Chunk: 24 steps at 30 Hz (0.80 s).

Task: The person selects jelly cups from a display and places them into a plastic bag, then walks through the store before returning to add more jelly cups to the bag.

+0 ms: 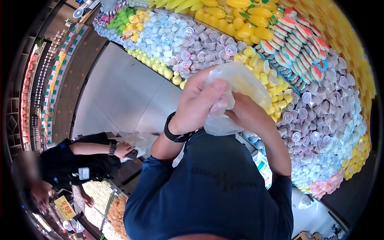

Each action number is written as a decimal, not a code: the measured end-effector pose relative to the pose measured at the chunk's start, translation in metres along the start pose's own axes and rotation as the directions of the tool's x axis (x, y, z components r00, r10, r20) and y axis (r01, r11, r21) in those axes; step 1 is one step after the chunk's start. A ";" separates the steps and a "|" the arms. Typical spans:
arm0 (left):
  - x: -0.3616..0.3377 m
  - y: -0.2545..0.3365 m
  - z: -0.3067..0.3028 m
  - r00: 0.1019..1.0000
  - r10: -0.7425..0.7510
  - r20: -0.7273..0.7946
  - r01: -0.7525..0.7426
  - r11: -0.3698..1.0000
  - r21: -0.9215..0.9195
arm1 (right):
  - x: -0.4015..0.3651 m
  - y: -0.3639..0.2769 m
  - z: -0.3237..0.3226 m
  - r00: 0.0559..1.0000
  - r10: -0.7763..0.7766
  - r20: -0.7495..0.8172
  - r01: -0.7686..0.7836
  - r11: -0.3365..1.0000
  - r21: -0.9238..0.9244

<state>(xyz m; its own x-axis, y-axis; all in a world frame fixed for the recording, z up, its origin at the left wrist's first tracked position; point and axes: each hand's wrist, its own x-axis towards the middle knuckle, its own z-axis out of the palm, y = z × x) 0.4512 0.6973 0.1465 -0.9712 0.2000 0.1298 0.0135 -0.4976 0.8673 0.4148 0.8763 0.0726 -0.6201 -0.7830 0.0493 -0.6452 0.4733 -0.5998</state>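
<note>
My left hand (197, 100), with a black watch at its wrist, is closed around the gathered neck of a translucent plastic bag (250, 86). My right hand (249, 113) is closed on the same bag from the other side, its fingertips partly hidden by the plastic. The bag bulges above and below my hands, and a yellowish tint shows through it. Just beyond it lie yellow jelly cups (276, 102) and pale purple jelly cups (310, 116) in heaps.
A curved display carries blue-white cups (160, 34), yellow fruit-shaped packs (244, 24) and red-white-blue packs (296, 44). At lower left a person in black (86, 160) holds a whitish bag (140, 142) beside bulk bins and a price sign (65, 208). Shelves (52, 84) line the far left.
</note>
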 end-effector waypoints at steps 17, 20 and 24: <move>0.002 -0.018 -0.001 0.997 0.027 -0.068 -0.025 0.999 0.034 | -0.013 0.006 -0.001 0.964 0.267 0.000 -0.258 0.932 -0.253; 0.001 -0.021 0.002 0.997 0.026 -0.075 -0.024 1.000 0.020 | -0.014 0.009 -0.012 0.897 0.400 0.187 -0.378 0.915 -0.144; -0.004 -0.020 0.007 0.995 -0.008 -0.104 0.007 1.000 -0.003 | -0.023 0.015 -0.010 0.942 0.288 0.171 -0.286 0.958 -0.036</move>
<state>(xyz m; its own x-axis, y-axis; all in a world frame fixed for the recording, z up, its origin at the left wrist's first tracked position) 0.4568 0.7126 0.1323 -0.9908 0.1146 0.0724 0.0056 -0.4988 0.8667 0.4150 0.9053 0.0699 -0.6938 -0.6706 -0.2628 -0.4565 0.6917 -0.5596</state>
